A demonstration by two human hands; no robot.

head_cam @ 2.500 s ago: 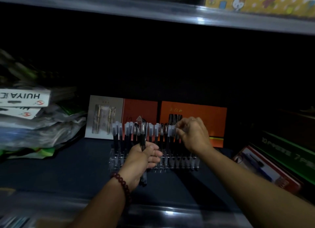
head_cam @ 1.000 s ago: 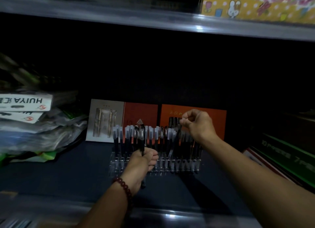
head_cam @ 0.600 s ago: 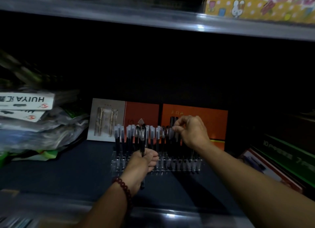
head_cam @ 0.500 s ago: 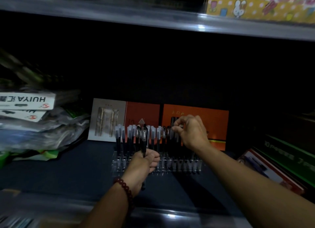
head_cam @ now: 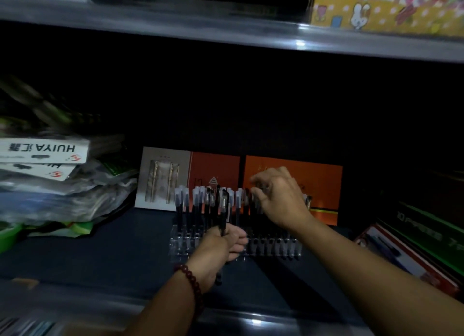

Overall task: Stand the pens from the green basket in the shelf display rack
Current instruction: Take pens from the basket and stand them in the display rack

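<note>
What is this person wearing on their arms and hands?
Very little. No sleeves show anywhere in view. The left hand and right hand have no gloves, and I see no rings or watch, though the light is dim. The one item worn is a bracelet of round, dark red beads on the left wrist.

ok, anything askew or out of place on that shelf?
Nothing spilled. The pens in the rack stand roughly upright. Only oddity: the packets heaped at left slump, their HUIYA labels upside down. Too dark to judge damage.
</note>
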